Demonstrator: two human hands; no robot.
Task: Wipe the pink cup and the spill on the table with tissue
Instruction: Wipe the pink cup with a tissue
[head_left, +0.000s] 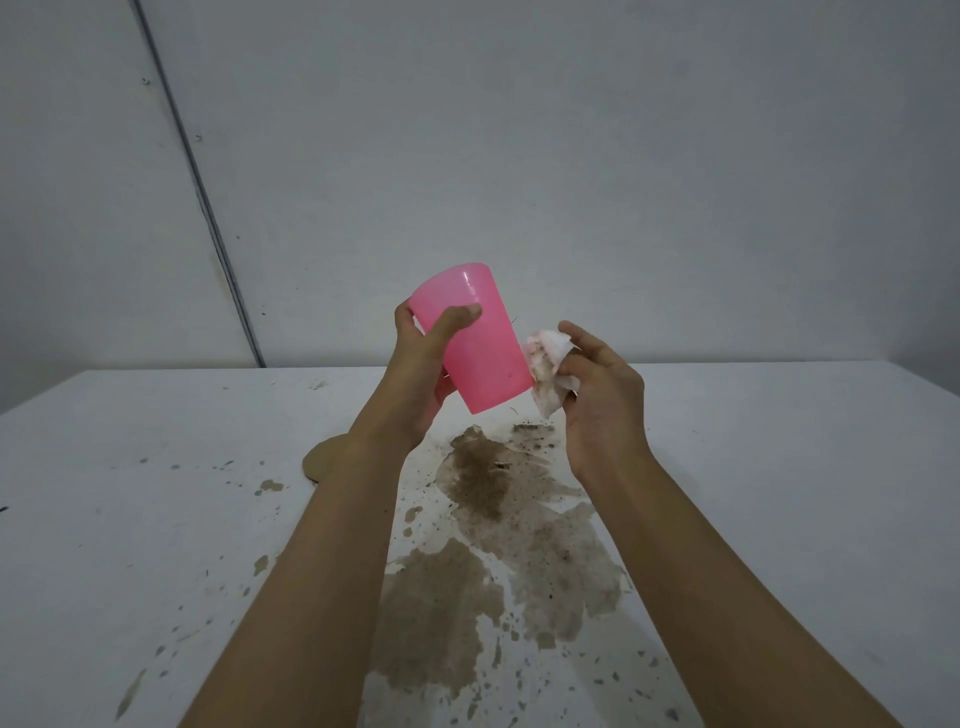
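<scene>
Grips smooth, tapered pink cup (485, 358) in left hand (421, 374) above white table (156, 441), long axis tilted, wider end toward 11 o'clock. Pinches crumpled, brown-stained tissue (545, 364) in right hand (597, 395) against cup's 3 o'clock side, over gritty brown spill (483, 483) at 6 o'clock

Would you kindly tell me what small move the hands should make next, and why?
Probably draw the tissue in the right hand down the side of the pink cup: the left hand holds it tilted above the table, dark specks show near its base, and the spill lies unwiped.
</scene>
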